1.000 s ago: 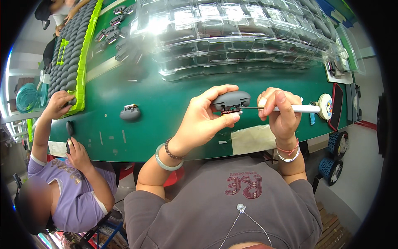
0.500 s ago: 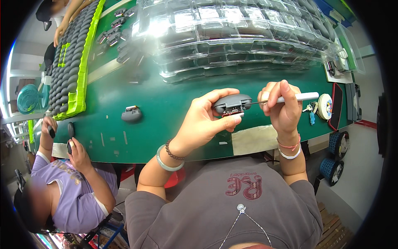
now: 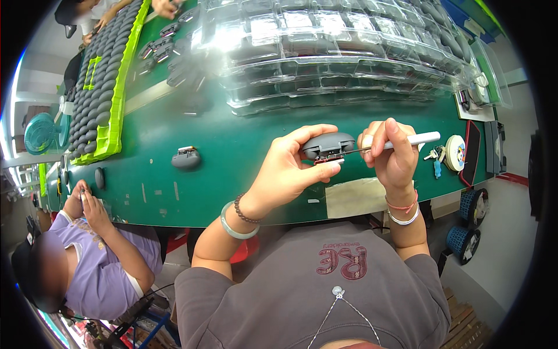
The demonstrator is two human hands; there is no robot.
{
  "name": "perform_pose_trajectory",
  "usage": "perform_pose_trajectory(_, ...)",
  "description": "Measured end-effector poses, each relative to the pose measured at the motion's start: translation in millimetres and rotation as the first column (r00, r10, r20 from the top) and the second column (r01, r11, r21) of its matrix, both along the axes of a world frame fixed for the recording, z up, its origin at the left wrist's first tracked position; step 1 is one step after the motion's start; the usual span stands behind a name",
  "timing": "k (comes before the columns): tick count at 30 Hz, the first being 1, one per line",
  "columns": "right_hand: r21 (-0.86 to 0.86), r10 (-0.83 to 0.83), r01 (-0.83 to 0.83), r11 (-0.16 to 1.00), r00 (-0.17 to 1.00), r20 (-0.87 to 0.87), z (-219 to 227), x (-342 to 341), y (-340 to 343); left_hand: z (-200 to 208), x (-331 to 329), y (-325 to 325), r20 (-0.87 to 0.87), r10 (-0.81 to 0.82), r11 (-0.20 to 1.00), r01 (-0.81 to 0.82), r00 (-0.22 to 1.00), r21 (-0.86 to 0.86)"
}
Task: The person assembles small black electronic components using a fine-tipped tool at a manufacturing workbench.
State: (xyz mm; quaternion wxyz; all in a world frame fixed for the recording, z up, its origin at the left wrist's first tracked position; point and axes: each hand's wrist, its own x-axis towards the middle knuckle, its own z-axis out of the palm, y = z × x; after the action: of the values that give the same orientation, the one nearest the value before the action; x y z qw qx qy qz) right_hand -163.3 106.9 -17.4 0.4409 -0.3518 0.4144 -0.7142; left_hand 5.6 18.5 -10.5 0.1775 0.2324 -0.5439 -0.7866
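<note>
My left hand (image 3: 286,167) grips a dark grey rounded plastic case (image 3: 329,142) above the table, fingers over its top and thumb below. A small circuit board (image 3: 329,160) with a reddish edge shows along the case's open underside. In my right hand (image 3: 396,160) is a white-handled tool (image 3: 425,138) with a thin dark shaft, held like a pen. Its tip points left at the case's right end, near the board; I cannot tell whether it touches. A similar grey case (image 3: 186,160) with exposed metal parts lies on the table to the left.
Stacked clear plastic trays (image 3: 343,70) fill the far side of the green table (image 3: 232,139). A lime-green crate (image 3: 111,136) of grey cases stands far left. Keys with a round pouch (image 3: 455,149) lie right. A co-worker in purple (image 3: 110,262) sits left; another person's hand (image 3: 167,7) reaches in at the top.
The tool's tip has dropped from the upper shell toward the board, my right hand shifting slightly left. The co-worker's hands have come together. Another person's hand has appeared over the far parts.
</note>
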Motion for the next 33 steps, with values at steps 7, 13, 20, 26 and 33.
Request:
perform_pose_trajectory(7,-0.101,-0.078,0.092,0.991,0.987,0.138,-6.5,-1.2,-3.1,5.8,18.4,-7.6,-0.049,0.055,0.987,-0.062,0.997,-0.149)
perform_pose_trajectory(13,-0.068,-0.17,0.188,0.98,0.963,0.21,3.1,-8.9,7.3,24.7,114.6,-78.8,0.09,0.77,0.435,-0.415,0.632,-0.799)
perform_pose_trajectory(20,-0.003,-0.095,0.095,0.995,0.993,0.068,5.6,-5.1,7.7,-38.9,229.4,-152.5,0.274,0.922,0.262,0.081,0.272,-0.962)
perform_pose_trajectory(26,0.017,-0.092,0.092,0.996,0.996,0.015,8.9,-5.6,13.6,52.8,135.9,-164.6,0.072,0.745,-0.06,0.175,0.663,-0.983)
perform_pose_trajectory(33,-0.012,-0.131,0.131,0.991,0.989,-0.064,8.2,-10.2,12.0,143.8,-153.1,-84.2,0.019,-0.176,-0.287,-0.033,0.984,-0.957)
